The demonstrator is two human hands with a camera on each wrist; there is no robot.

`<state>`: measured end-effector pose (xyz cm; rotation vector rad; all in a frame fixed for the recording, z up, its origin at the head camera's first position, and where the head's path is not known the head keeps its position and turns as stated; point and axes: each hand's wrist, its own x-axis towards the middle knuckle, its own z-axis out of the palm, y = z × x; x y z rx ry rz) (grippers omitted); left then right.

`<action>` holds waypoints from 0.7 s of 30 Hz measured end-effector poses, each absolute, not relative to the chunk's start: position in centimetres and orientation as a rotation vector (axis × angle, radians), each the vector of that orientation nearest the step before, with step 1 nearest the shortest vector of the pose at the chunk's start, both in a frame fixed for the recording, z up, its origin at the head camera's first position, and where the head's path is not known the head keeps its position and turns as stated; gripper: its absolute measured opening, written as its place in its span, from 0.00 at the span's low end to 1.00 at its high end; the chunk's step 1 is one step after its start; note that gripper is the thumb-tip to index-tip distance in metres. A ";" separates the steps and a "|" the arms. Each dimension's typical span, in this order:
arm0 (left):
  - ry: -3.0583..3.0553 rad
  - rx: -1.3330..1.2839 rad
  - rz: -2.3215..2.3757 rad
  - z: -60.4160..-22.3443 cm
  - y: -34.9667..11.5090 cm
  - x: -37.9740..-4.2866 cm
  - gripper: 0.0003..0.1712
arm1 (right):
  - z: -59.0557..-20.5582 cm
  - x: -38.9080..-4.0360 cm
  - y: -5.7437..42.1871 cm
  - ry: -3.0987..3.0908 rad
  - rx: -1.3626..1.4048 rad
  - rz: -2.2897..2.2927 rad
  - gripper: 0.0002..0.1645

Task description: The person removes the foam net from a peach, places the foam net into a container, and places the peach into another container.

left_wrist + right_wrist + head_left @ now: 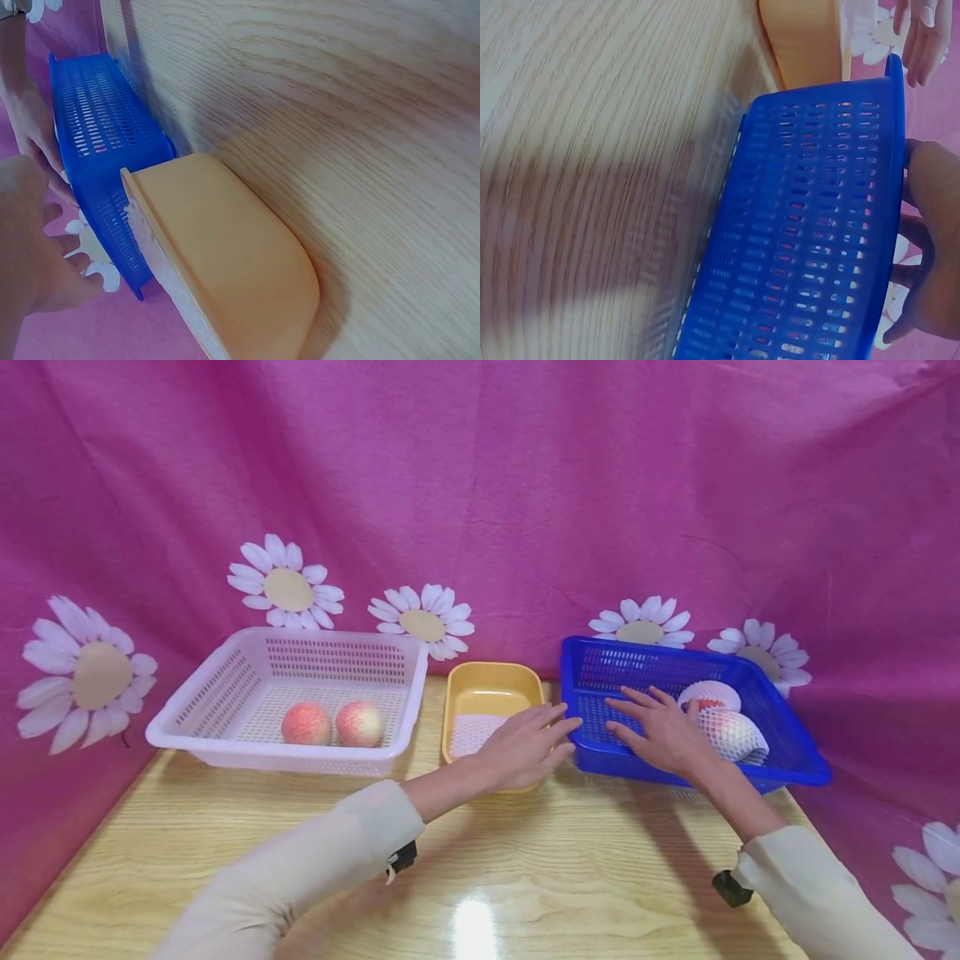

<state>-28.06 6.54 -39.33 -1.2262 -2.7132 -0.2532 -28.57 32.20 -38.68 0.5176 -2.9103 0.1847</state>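
My left hand [525, 749] hovers over the right side of a yellow tray [495, 674], its fingers extended toward the blue basket [600, 760]. White foam netting [472, 732] lies in the tray. Above the blue basket's opening is my right hand [663, 731], fingers spread and holding nothing. Close beside it, two peaches in white foam nets sit in that basket: a rear netted peach [712, 695] and a front netted peach [731, 735]. In the left wrist view, the left hand [41, 247] is apart from the tray's rim.
On the left stands a white basket [217, 752] with two bare peaches, a left one [306, 723] and a right one [360, 724]. All three containers rest on a wooden table [585, 877]. A pink curtain with daisies [480, 485] hangs close behind them.
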 end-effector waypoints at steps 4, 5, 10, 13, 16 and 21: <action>-2.702 -1.254 -0.233 -39.4 7.3 -28.3 0.29 | -38.7 -28.5 32.7 -2.919 0.501 0.169 0.31; -2.697 -1.260 -0.227 -39.5 7.5 -28.3 0.29 | -38.7 -28.6 32.8 -2.921 0.496 0.168 0.31; -2.649 -1.289 -0.146 -39.6 8.3 -28.5 0.28 | -38.7 -28.5 33.5 -2.925 0.475 0.159 0.30; -2.629 -1.298 -0.079 -39.8 8.7 -28.7 0.28 | -38.6 -28.4 33.9 -2.931 0.461 0.150 0.30; -2.633 -1.305 -0.049 -39.9 9.1 -28.8 0.28 | -38.6 -28.3 34.2 -2.941 0.451 0.153 0.31; -2.638 -1.329 -0.002 -40.1 9.8 -28.9 0.28 | -38.6 -28.3 34.9 -2.958 0.430 0.153 0.31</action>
